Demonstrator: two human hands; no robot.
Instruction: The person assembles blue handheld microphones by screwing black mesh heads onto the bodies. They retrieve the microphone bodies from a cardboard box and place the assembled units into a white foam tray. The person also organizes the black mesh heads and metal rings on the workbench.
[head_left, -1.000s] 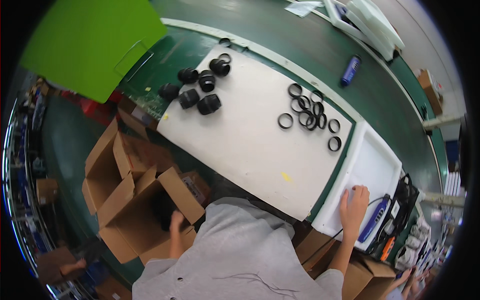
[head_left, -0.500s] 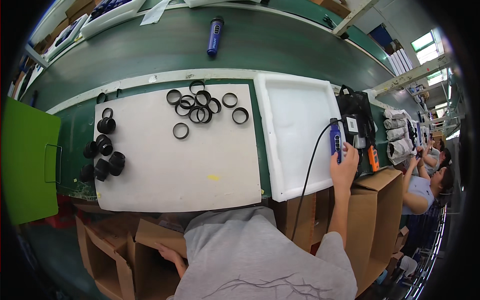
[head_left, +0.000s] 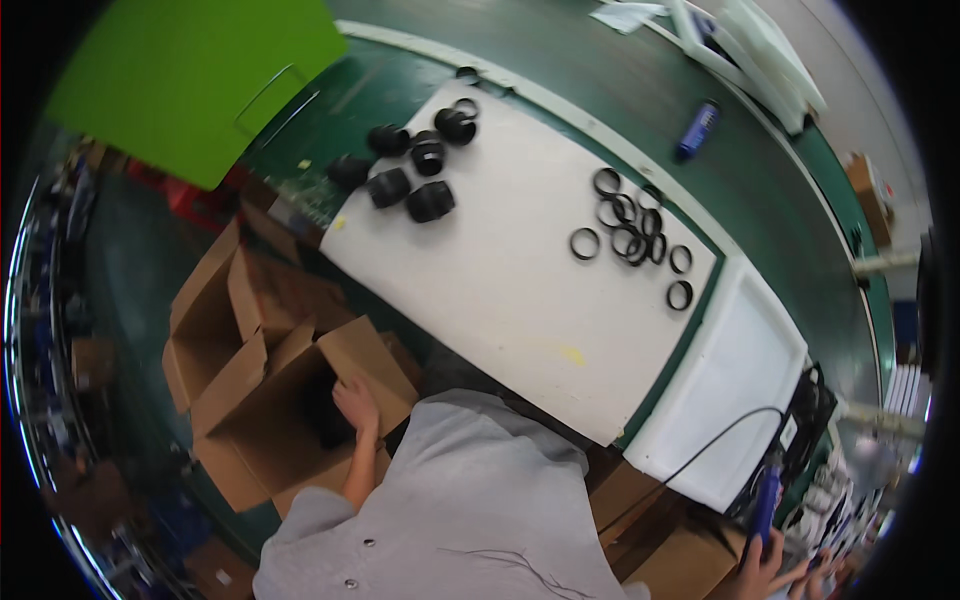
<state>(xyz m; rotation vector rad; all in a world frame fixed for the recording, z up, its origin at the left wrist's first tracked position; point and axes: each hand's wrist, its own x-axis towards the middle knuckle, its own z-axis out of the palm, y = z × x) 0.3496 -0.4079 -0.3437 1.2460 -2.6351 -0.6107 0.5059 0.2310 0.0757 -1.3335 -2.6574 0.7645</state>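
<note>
At the lower right, my right hand [head_left: 762, 570] closes its fingers round the lower part of a blue cylindrical device [head_left: 765, 500]. A black cable [head_left: 722, 430] arches near its upper end. To the left, my left hand [head_left: 357, 405] is at the mouth of an open cardboard box [head_left: 255, 440], beside a raised flap. Dark contents [head_left: 325, 412] show in the box beside its fingers; blur hides whether they grip anything. Thin black rings [head_left: 585, 244] lie grouped on the white board [head_left: 490, 280], and thicker black ribbed collars [head_left: 430, 202] cluster at its left end.
A white foam tray [head_left: 715, 385] lies right of the board, with a black bag [head_left: 808, 425] beyond it. Another blue device [head_left: 698, 130] rests on the green conveyor [head_left: 770, 190]. A bright green panel [head_left: 200, 80] stands at upper left. Co-workers' hands [head_left: 815, 572] appear far right.
The view has swung left, towards the boxes. My right hand now grips the blue device, which is away from the foam tray. My left hand shows more fully at the box opening.
</note>
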